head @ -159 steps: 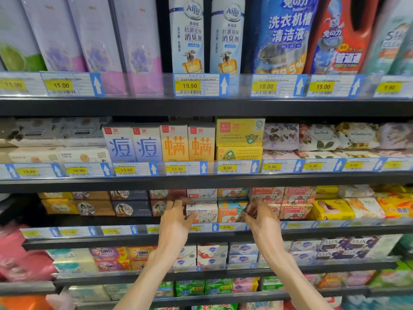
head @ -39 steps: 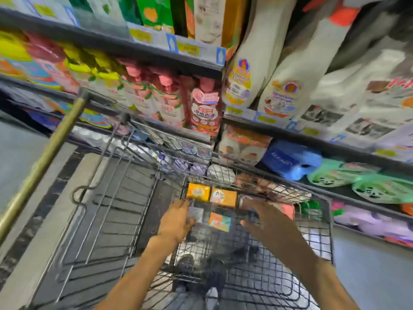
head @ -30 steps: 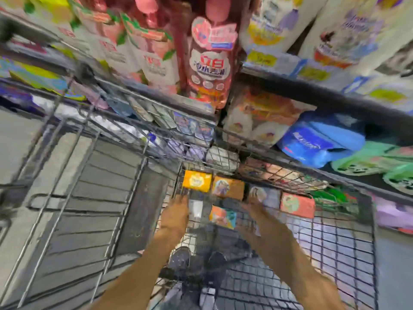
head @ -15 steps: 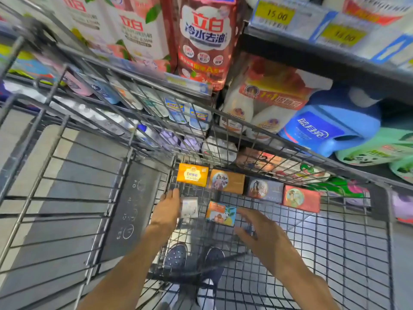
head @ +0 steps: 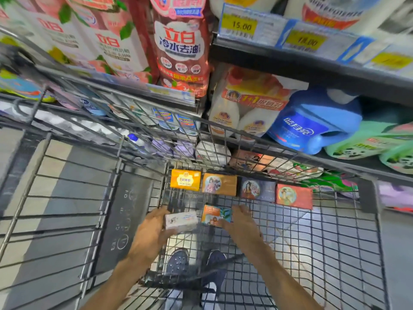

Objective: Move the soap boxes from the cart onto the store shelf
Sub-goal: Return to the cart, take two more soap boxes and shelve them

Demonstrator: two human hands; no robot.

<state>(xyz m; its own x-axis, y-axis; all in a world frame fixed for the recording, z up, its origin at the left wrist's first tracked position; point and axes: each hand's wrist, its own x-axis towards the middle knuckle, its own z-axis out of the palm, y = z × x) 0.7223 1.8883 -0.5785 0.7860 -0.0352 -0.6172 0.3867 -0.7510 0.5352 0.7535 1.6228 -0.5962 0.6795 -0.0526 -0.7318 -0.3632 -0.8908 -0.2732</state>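
1. Risk is sitting first with the white soap box (head: 181,220): the left hand (head: 149,233) is gripping it by its left end, fingers curled round that end, so the free end is hanging out over the wire floor of the cart (head: 312,242) and could be tipping out of the grasp on the way up
2. Fingers of the right hand (head: 240,222) are lying fairly straight against the right side and lower edge of the orange-and-teal soap box (head: 215,215); I judge this to be touching rather than a closed grasp, so a hurried lift could be leaving the box behind or knocking it sideways
3. Both of these boxes are lying low in the cart basket, just beside each other, near its front wall
4. Four more boxes are waiting in a row against that front wall: a yellow-orange soap box (head: 185,180), a tan soap box (head: 219,184), a dark blue soap box (head: 257,189) and a red soap box (head: 293,196), each touching or nearly touching its neighbour; a wide sweep could be nudging them
5. Standing in the way is the cart's raised wire front, which the hands are having to clear
6. Beyond it, a red detergent pouch (head: 182,41), a blue detergent jug (head: 312,124) and a yellow price tag (head: 243,25) are crowding the shelving, so snagging is possible
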